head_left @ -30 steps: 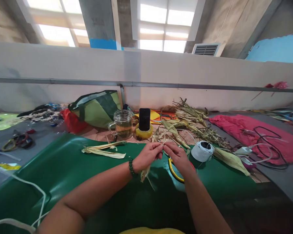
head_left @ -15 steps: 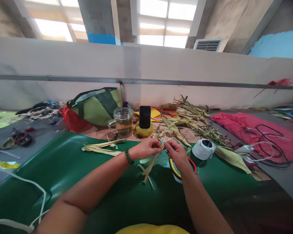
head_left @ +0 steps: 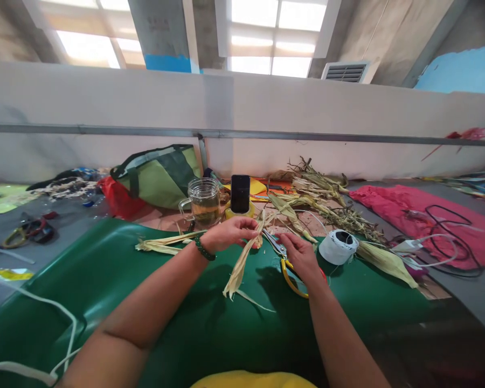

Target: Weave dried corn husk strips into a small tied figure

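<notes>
Pale dried corn husk strips (head_left: 239,267) hang from the fingers of my left hand (head_left: 235,231), which pinches them at the top. One thin strip trails off to the right over the green mat (head_left: 178,328). My right hand (head_left: 301,256) is closed at the scissors (head_left: 291,277), which have yellow and red handles. Their metal blades point up and left, towards the husk. Part of the handles is hidden behind the right hand. Just right of that hand, a white thread spool (head_left: 338,247) sits on the mat.
Behind the hands stand a glass mug (head_left: 204,202) and an upright phone (head_left: 240,194) on a yellow tape roll (head_left: 246,212). Dried stalks and husks (head_left: 327,202) are heaped at the back right. Other husks (head_left: 161,245) lie left; a green bag (head_left: 161,178) stands behind.
My hands have moved apart, and the right fingers have come off the husk. The left hand has shifted slightly up and left, with the husk. The scissor blades now show more fully.
</notes>
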The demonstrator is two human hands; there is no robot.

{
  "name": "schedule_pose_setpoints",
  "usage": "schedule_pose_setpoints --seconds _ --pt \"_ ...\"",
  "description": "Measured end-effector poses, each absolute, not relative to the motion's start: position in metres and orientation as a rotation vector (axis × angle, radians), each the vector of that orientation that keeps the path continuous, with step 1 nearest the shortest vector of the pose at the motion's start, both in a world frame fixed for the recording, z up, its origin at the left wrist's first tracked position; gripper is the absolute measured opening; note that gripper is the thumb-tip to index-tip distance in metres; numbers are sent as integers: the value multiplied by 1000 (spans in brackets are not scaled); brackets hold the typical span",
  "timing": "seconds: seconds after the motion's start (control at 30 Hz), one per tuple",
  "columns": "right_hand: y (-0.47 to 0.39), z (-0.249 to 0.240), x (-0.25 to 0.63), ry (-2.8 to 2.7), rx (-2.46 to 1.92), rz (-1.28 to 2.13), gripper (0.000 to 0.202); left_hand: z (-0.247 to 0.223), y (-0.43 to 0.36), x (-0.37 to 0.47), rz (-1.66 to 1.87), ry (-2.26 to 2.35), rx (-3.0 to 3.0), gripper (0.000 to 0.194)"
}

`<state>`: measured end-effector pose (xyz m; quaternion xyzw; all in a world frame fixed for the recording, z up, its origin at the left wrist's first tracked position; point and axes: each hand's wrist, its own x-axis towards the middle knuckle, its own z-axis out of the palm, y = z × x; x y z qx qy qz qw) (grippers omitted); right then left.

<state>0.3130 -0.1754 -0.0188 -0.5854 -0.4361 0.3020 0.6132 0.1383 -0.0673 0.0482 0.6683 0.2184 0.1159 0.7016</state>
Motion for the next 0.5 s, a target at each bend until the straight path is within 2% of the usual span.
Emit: schedule_pose_setpoints --seconds 0.13,0.37,0.5 --pt "-175 -13 309 -1067 -1360 751 45 40 -72 144 181 470 1430 40" --pt "-174 -18 303 -917 -1143 877 31 22 -83 154 10 437 1353 43" --pt "-173 -23 304 -866 -1128 890 31 24 -81 154 14 471 1642 33"
